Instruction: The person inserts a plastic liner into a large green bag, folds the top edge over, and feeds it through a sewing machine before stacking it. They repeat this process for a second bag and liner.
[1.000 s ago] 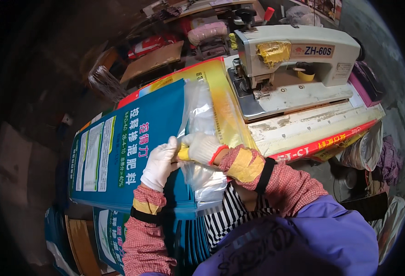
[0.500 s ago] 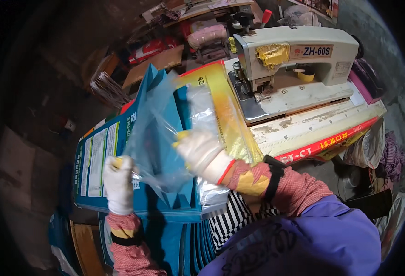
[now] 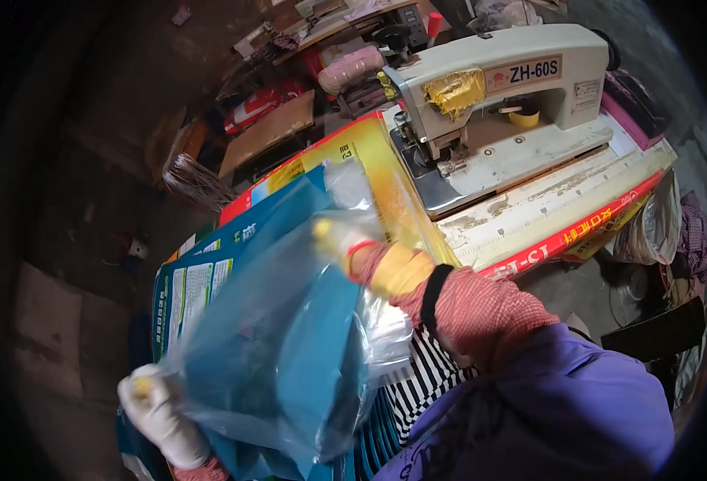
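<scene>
A clear plastic bag (image 3: 233, 321) is stretched slantwise between my gloved hands, above blue printed sacks (image 3: 313, 345). At the lower left, my left hand (image 3: 157, 409), in a white glove with yellow fingertips, is closed on one edge of the plastic. My right hand (image 3: 341, 239), gloved the same way, grips the plastic's upper edge near the middle; motion blurs its fingers. More folded clear plastic (image 3: 387, 337) lies beside the sacks, close to my striped clothing. The sacks' printed panels (image 3: 197, 293) show to the left of the plastic.
A white sewing machine (image 3: 506, 88) stands on the worn table (image 3: 546, 204) at the right. Yellow printed sacking (image 3: 377, 160) covers the tabletop left of it. Wire-like strands (image 3: 197, 180) and a wooden board (image 3: 269, 132) lie farther back. A plastic sack (image 3: 650, 228) hangs at the far right.
My left hand has moved down and left, pulling the plastic wider. My right hand has shifted slightly. The raised blue sack flap has dropped lower, and the whole view has shifted a little.
</scene>
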### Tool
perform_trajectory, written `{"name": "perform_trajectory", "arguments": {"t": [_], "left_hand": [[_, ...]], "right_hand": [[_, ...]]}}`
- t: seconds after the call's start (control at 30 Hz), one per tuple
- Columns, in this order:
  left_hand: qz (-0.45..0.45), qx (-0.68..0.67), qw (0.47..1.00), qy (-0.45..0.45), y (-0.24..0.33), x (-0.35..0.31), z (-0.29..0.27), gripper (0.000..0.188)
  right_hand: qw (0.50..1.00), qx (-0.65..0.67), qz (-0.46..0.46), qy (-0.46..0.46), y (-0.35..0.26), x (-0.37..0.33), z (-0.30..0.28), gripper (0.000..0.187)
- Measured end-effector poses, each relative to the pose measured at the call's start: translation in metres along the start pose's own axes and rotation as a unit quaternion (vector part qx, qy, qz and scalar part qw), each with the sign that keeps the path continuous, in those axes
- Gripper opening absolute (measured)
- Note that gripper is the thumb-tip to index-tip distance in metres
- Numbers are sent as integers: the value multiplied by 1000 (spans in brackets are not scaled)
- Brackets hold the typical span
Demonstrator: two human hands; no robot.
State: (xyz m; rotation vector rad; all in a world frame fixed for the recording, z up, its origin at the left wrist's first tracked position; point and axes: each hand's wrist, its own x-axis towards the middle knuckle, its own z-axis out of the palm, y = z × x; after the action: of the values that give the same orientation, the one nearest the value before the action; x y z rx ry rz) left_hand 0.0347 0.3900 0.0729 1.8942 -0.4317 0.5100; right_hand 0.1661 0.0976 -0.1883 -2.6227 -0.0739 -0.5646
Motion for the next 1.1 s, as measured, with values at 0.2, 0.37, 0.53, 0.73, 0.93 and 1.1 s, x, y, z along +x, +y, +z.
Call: {"name": "perform_trajectory", "arguments": {"t": [0.2,0.37,0.53,0.73,0.93,1.1], "left_hand": [[41,168,973,-155,1,-29,-9,9],[63,31,634,-770,-58,-145,33,15],[161,120,616,-761,-2,-68,99,17],[537,312,732,-278,22,16,197,17],[380,422,613,-549,-25,6,224,14],[380,541,659,-358,-28,47,229,42]], "right_hand": [[446,831,330,-50,-39,-21,-91,63],[690,595,409,44,-44,-13,-91,77],[851,428,303,-8,-88,-56,-99,64],[987,127,-74,66,-119,-71,-89,33],[971,182,-142,-67,-112,-94,-61,30],[909,379,29,-168,-112,-100,-98,72]]}}
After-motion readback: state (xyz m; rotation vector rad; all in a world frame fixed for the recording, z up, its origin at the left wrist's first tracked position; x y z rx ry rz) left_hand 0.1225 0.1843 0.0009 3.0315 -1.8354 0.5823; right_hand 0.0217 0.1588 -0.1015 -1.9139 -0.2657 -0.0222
